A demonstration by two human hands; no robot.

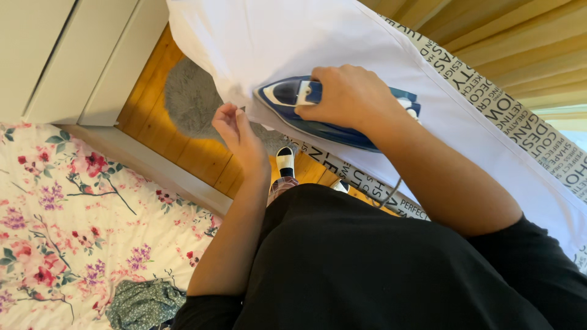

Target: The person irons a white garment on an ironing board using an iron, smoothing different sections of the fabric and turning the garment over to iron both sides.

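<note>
My right hand grips the handle of a blue and white steam iron, which rests flat on a white cloth spread over an ironing board. The board's cover is pale with dark printed lettering. My left hand pinches the near edge of the white cloth, just left of the iron's tip. The iron's cord hangs down under the board.
A bed with a floral sheet lies at left, with a crumpled patterned cloth on it. Below are a wooden floor, a grey round rug, white cabinets, and striped curtains at right.
</note>
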